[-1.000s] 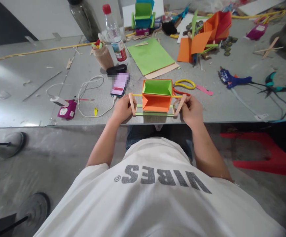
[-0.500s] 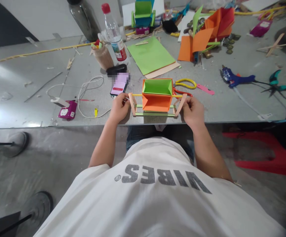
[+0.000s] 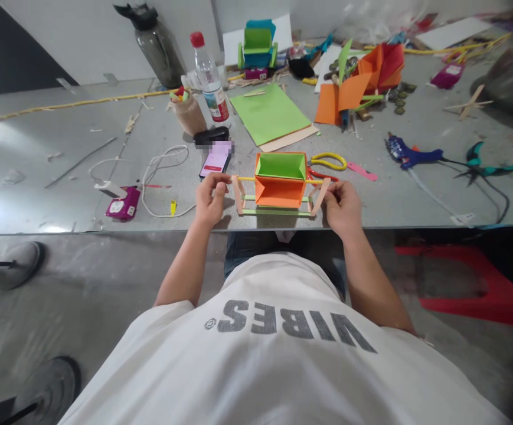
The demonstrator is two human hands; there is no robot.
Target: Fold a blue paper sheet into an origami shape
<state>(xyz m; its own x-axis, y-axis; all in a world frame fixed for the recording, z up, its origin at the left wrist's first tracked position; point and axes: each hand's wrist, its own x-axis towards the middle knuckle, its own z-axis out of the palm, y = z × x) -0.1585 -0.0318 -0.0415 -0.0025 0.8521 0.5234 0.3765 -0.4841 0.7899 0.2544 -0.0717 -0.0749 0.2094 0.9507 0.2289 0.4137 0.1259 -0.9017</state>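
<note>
In front of me on the table stands a small model: a folded paper box (image 3: pixel 280 190), orange outside with green inside, hung on a yellow stick (image 3: pixel 246 178). The stick runs between two V-shaped supports of wooden craft sticks (image 3: pixel 321 196), joined low down by green strips (image 3: pixel 278 212). My left hand (image 3: pixel 211 199) is at the stick's left end, index finger against it and thumb close by. At the opposite end, my right hand (image 3: pixel 343 208) has its fingertips pinched beside the right support. The stick's very ends are hidden by my fingers.
Behind the model lie yellow-handled scissors (image 3: pixel 329 160), a pink strip (image 3: pixel 362 171) and green paper (image 3: pixel 271 115). A blue glue gun (image 3: pixel 411 154) and teal-handled pliers (image 3: pixel 482 164) lie right. Left are a phone (image 3: pixel 215 162), a cable (image 3: pixel 147 177), a bottle (image 3: pixel 214 94) and a purple socket block (image 3: pixel 123 203).
The view has shifted slightly, so the table sits a little lower in it. My left thumb has drawn back a bit from the left support. The model stands much as before.
</note>
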